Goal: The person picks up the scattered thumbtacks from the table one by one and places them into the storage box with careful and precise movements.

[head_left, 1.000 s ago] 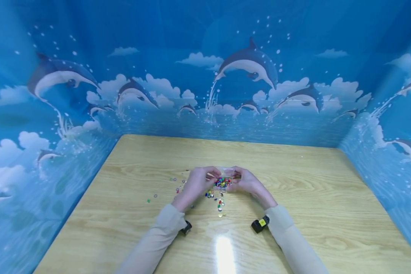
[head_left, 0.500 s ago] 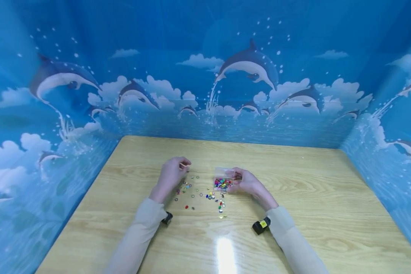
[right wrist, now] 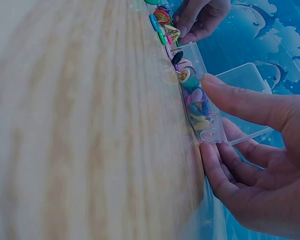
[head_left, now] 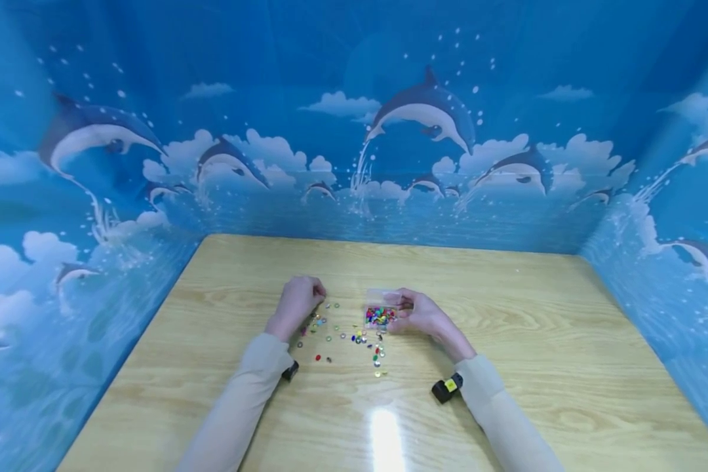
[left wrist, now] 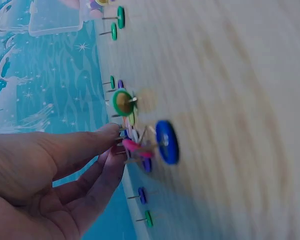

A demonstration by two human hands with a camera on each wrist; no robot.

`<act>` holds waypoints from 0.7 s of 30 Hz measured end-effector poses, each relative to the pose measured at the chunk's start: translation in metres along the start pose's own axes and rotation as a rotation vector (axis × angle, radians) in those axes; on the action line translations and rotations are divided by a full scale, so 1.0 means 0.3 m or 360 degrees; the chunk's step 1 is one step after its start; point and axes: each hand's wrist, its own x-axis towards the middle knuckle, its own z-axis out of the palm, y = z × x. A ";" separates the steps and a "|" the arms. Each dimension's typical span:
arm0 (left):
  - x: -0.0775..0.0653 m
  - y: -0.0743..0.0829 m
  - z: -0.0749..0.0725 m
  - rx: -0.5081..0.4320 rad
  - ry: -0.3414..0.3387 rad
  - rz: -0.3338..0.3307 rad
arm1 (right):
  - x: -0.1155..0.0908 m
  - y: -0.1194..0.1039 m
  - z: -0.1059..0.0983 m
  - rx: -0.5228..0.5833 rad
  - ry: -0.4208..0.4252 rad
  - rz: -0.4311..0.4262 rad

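Note:
In the head view my left hand (head_left: 297, 305) is down at the left of the scattered thumbtacks (head_left: 328, 339). The left wrist view has its thumb and fingertips pinched together at a thumbtack; the tack is partly hidden by the fingers and by nearer tacks, such as a blue thumbtack (left wrist: 167, 142). My right hand (head_left: 421, 314) grips the right side of a small clear plastic box (right wrist: 217, 131), thumb on its rim and fingers low against its side. The box rests on the table, filled with coloured thumbtacks, its hinged lid (right wrist: 246, 82) raised at the back.
Loose thumbtacks lie on the wooden table (head_left: 507, 314) between the left hand and the box and in front of the box, some with points up. A blue dolphin-print backdrop (head_left: 307, 131) rises behind and at both sides of the table.
My left hand has gone from the box leftward to the loose thumbtacks, then dipped slightly to the tabletop, its fingers drawing together. My right hand stays on the box.

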 end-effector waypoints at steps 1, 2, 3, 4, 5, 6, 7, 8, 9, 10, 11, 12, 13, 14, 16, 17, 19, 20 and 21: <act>-0.001 0.001 -0.002 0.0001 -0.0001 -0.0010 | -0.001 -0.002 0.001 -0.0002 0.0003 0.0002; -0.003 0.001 -0.004 0.0004 -0.0006 -0.0016 | -0.002 -0.003 0.002 -0.0002 0.0004 0.0005; -0.005 0.002 -0.008 0.0001 -0.0011 -0.0015 | -0.003 -0.005 0.002 -0.0008 0.0001 0.0001; -0.007 0.004 -0.012 0.0002 -0.0015 -0.0016 | -0.005 -0.008 0.002 -0.0008 0.0005 0.0002; -0.009 0.007 -0.016 0.0002 -0.0014 -0.0006 | -0.005 -0.009 0.002 -0.0013 0.0005 0.0000; -0.012 0.010 -0.021 -0.0006 -0.0016 0.0008 | -0.005 -0.008 0.001 -0.0018 0.0004 0.0000; -0.017 0.016 -0.026 -0.0016 -0.0012 0.0032 | -0.005 -0.006 0.001 -0.0021 -0.0001 -0.0001; -0.023 0.025 -0.030 -0.0028 -0.0012 0.0055 | -0.004 -0.004 0.000 -0.0022 -0.0005 -0.0002; -0.029 0.039 -0.035 -0.0043 -0.0009 0.0085 | -0.003 -0.002 -0.001 -0.0028 -0.0006 -0.0003; -0.036 0.056 -0.040 -0.0057 -0.0005 0.0115 | -0.002 -0.001 -0.002 -0.0032 -0.0002 0.0001; -0.041 0.075 -0.044 -0.0070 -0.0001 0.0161 | 0.000 0.001 -0.003 -0.0035 -0.0003 0.0002; -0.047 0.095 -0.046 -0.0088 -0.0004 0.0197 | 0.002 0.001 -0.003 -0.0039 -0.0003 0.0002; -0.053 0.116 -0.048 -0.0114 -0.0014 0.0223 | 0.002 0.001 -0.003 -0.0043 -0.0003 0.0001; -0.057 0.137 -0.047 -0.0136 -0.0026 0.0250 | 0.003 0.001 -0.003 -0.0047 -0.0001 0.0002; -0.062 0.174 -0.041 -0.0173 -0.0044 0.0305 | 0.005 0.001 -0.002 -0.0057 0.0005 0.0003; -0.063 0.190 -0.036 -0.0193 -0.0052 0.0330 | 0.007 0.001 -0.001 -0.0064 -0.0001 -0.0005; -0.064 0.219 -0.023 -0.0233 -0.0068 0.0368 | 0.009 0.002 -0.001 -0.0081 -0.0004 -0.0017; -0.063 0.231 -0.016 -0.0245 -0.0066 0.0403 | 0.010 0.002 -0.002 -0.0086 -0.0007 -0.0026; -0.063 0.241 -0.009 -0.0263 -0.0072 0.0425 | 0.011 0.002 -0.003 -0.0092 -0.0008 -0.0033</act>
